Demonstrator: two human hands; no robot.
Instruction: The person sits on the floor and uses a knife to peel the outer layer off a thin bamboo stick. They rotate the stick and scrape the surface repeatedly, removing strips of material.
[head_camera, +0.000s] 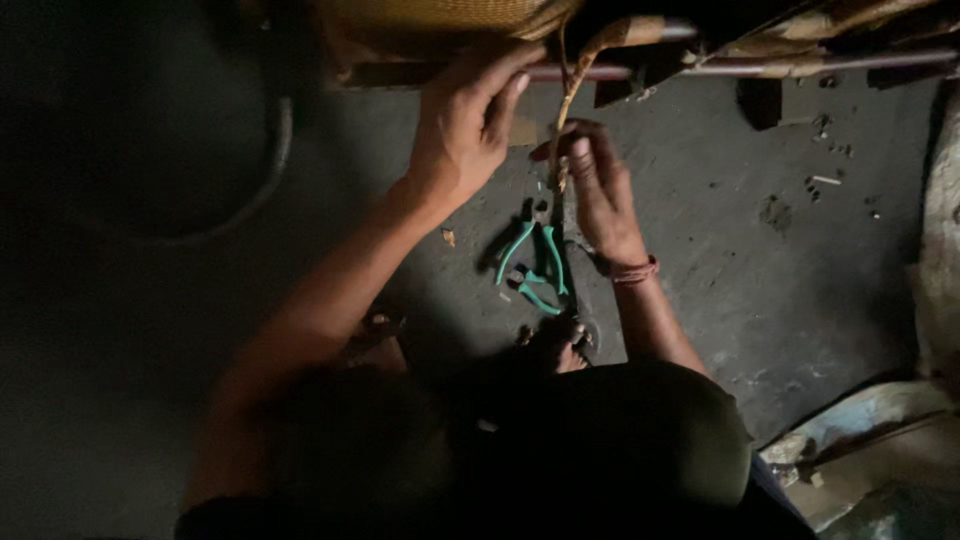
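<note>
**Hands on a cane strip, low over a dark floor**

The person crouches over a grey concrete floor (720, 260); the left hand (465, 125) reaches up to the underside of a woven cane piece (440, 20), fingers curled over the edge of its frame beside a thin metal rod (740, 68) that runs off to the right; what exactly those fingers press on I cannot tell. The right hand (600, 190), with a reddish band (633, 270) at the wrist, is closed in a pinch on a tan cane strip (572, 95) that hangs down from the frame and passes between the two hands. Just below, on the floor, lie pliers with green handles (535, 262), jaws pointing up towards the strip, close to the right hand but not touching it; small chips and scraps (826, 180) are scattered to the right; a curved dark hose or ring (270, 170) lies in shadow to the left; no packages, labels or signs show clearly in this dim light.
</note>
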